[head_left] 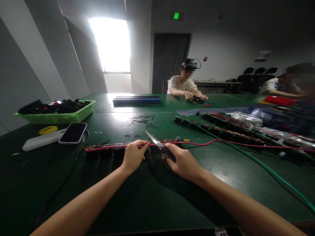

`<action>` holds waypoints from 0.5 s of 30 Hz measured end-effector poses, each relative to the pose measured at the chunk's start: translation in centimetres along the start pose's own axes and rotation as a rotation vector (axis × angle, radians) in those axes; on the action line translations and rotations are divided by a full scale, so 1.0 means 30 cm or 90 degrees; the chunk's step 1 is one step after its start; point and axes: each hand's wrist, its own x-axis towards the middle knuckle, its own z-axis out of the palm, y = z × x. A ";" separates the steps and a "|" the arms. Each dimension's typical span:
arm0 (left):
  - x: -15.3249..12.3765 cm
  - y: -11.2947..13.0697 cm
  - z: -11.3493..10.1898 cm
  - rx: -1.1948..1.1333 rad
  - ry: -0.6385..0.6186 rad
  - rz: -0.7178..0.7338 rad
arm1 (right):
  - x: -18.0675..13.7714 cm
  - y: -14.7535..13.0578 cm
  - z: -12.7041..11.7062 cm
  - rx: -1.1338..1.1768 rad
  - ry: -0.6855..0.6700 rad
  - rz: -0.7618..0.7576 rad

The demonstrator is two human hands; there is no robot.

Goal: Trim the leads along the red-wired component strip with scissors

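Observation:
My right hand [183,162] is wrapped round the black handles of a pair of scissors [154,140]. Their silver blades point up and to the left, past the fingertips of my left hand [134,154]. Those left fingers are pinched together on a red wire [102,148], which runs along a row of black parts [103,153] lying across the table. Whether a small piece is also between the fingertips cannot be made out. From there the red wire stretches far to the right. The middle of the black row is hidden by my hands.
Thin black offcuts [142,120] lie scattered on the green table [137,203]. At left are a phone [73,133], a white device [43,139], a yellow tape measure-like object [48,130] and a green basket [83,113]. More wired rows [216,129] and a green wire [258,160] lie right. Two people sit opposite.

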 end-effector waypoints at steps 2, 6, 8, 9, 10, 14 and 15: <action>-0.001 -0.002 -0.001 0.000 -0.004 0.003 | 0.001 0.001 -0.001 0.003 0.004 0.008; 0.000 -0.005 -0.001 0.006 0.000 0.005 | 0.002 0.001 0.000 -0.006 0.003 0.025; 0.001 -0.007 0.000 0.010 0.000 0.002 | 0.002 0.001 0.002 -0.006 0.004 0.027; 0.002 -0.008 0.001 0.012 0.001 0.000 | 0.003 0.001 0.003 -0.003 0.005 0.028; 0.002 -0.009 0.002 0.015 0.001 -0.002 | 0.003 0.002 0.004 0.001 0.007 0.028; 0.004 -0.009 0.003 0.022 -0.001 -0.005 | 0.003 0.006 0.007 0.019 0.012 0.020; 0.004 -0.009 0.003 0.023 -0.001 -0.004 | 0.003 0.007 0.008 0.023 0.014 0.017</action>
